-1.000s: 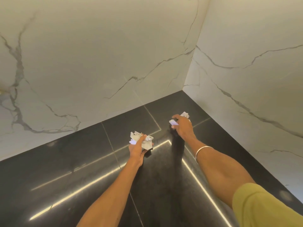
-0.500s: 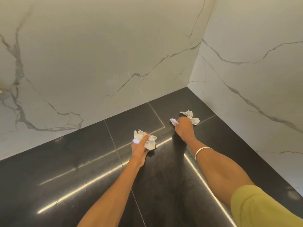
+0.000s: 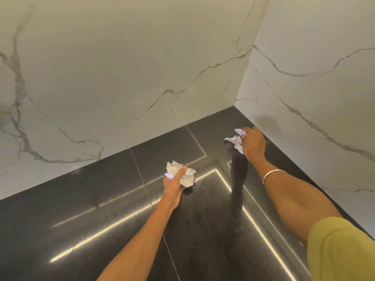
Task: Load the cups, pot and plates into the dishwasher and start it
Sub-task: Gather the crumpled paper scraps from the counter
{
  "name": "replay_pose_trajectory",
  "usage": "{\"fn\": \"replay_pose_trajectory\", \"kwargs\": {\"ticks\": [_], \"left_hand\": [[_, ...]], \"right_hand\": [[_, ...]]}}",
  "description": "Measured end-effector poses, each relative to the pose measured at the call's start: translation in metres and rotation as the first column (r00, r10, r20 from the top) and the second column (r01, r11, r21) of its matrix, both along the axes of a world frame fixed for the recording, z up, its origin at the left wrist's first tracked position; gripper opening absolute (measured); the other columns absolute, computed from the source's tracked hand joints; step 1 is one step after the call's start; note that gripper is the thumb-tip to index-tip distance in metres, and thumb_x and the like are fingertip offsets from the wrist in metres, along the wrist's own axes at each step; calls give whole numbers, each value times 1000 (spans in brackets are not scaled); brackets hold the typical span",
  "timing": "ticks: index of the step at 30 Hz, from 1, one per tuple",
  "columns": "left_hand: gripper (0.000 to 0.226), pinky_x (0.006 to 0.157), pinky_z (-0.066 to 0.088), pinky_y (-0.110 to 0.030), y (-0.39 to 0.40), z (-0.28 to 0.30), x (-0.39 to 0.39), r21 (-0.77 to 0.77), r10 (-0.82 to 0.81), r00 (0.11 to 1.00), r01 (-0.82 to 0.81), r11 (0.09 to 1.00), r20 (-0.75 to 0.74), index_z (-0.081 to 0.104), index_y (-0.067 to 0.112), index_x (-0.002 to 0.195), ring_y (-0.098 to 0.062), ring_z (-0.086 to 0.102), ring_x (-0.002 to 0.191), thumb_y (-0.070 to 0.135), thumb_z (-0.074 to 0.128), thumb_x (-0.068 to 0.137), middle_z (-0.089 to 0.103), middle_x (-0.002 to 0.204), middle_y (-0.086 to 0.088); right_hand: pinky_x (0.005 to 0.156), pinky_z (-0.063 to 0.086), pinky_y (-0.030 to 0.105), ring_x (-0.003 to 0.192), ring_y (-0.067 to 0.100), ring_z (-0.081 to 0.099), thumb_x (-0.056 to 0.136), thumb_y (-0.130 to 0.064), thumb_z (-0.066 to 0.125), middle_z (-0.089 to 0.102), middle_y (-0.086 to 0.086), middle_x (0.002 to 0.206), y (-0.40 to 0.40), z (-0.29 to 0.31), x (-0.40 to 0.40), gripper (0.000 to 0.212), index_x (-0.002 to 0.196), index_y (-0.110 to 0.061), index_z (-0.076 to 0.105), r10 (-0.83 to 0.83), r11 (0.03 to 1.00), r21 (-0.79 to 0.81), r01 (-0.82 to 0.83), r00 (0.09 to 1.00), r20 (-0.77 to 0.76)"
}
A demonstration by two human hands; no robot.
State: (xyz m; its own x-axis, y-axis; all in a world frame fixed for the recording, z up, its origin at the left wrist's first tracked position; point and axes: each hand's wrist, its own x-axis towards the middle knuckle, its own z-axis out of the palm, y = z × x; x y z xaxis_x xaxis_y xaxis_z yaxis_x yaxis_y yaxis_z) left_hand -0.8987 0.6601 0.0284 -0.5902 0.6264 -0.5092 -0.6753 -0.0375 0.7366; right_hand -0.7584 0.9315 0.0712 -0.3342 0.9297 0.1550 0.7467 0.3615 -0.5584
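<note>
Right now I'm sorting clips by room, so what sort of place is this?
Probably a kitchen corner: a polished black counter meets white marble-veined walls. Each hand, left and right, grips crumpled paper.

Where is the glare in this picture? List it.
Head view: bright light strips mirror off the glossy black countertop; left hand and right hand cast dark reflections; their crumpled papers show blown-out white spots.

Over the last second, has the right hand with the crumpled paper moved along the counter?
Yes. The right hand, gripping its crumpled paper, has slid across the black counter toward the right-hand marble wall and the corner.
</note>
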Motion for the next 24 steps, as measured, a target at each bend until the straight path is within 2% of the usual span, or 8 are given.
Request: {"fn": "replay_pose_trajectory", "kwargs": {"ticks": [2, 5, 9, 13, 16, 18, 20, 24], "left_hand": [[38, 75, 60, -45, 0, -1, 0, 8, -10, 1000, 10, 1000, -11, 58, 6, 120, -39, 68, 86, 17, 73, 86, 68, 108, -23], [34, 74, 60, -44, 0, -1, 0, 17, -9, 1000, 9, 1000, -21, 59, 7, 117, -36, 69, 82, 17, 72, 87, 69, 105, -22], [34, 73, 61, -44, 1, 0, -2, 12, -10, 1000, 11, 1000, -26, 58, 7, 117, -36, 70, 80, 16, 72, 87, 70, 102, -21], [36, 67, 60, -40, 0, 1, -1, 10, -6, 1000, 6, 1000, -21, 58, 6, 118, -35, 70, 81, 15, 72, 87, 69, 105, -22], [43, 69, 60, -40, -1, -1, -2, 3, -4, 1000, 5, 1000, -23, 57, 3, 123, -37, 69, 87, 16, 74, 86, 67, 110, -25], [46, 73, 59, -44, -1, -2, -2, -3, -8, 1000, 8, 1000, -25, 56, 3, 125, -41, 67, 91, 18, 75, 85, 65, 114, -27], [47, 73, 60, -43, -2, -2, -1, -6, -2, 1000, 2, 1000, -14, 56, 3, 125, -42, 67, 93, 18, 75, 85, 65, 116, -27], [43, 67, 60, -39, -2, 2, 0, -7, -2, 1000, 2, 1000, 4, 58, 4, 124, -37, 69, 89, 15, 73, 86, 69, 111, -22]], "right_hand": [[78, 47, 25, 98, 29, 63, 90, -22, 70, 61, 11, 110, 9, -5, -4, 28, 118, -17, 71, 56, 998, 22, -59, 992, 117], [94, 47, 44, 115, 35, 52, 93, -14, 62, 51, 16, 126, 14, -12, -17, 38, 130, -20, 62, 140, 990, -57, -131, 963, 229], [99, 38, 57, 129, 43, 33, 95, -24, 51, 31, 23, 145, 2, -23, -28, 44, 137, -18, 43, 147, 987, -123, -99, 862, 485], [93, 42, 57, 121, 41, 44, 93, -33, 55, 41, 21, 138, -27, -43, -6, 47, 134, -18, 39, 80, 988, 56, -141, 802, 592], [77, 52, 49, 112, 38, 51, 97, -39, 52, 45, 21, 134, -43, -52, 6, 46, 133, -15, 39, 29, 983, 127, -134, 793, 609], [70, 55, 45, 107, 39, 55, 101, -36, 47, 43, 26, 138, -49, -52, 9, 41, 131, -10, 39, 16, 989, 111, -100, 809, 588], [70, 54, 41, 104, 40, 58, 102, -31, 47, 42, 28, 138, -51, -50, 12, 37, 130, -8, 39, 30, 993, 77, -90, 821, 570], [70, 48, 39, 96, 38, 60, 103, -21, 44, 51, 22, 121, -49, -42, 19, 25, 123, -5, 41, 114, 992, -4, -128, 869, 481]]}}
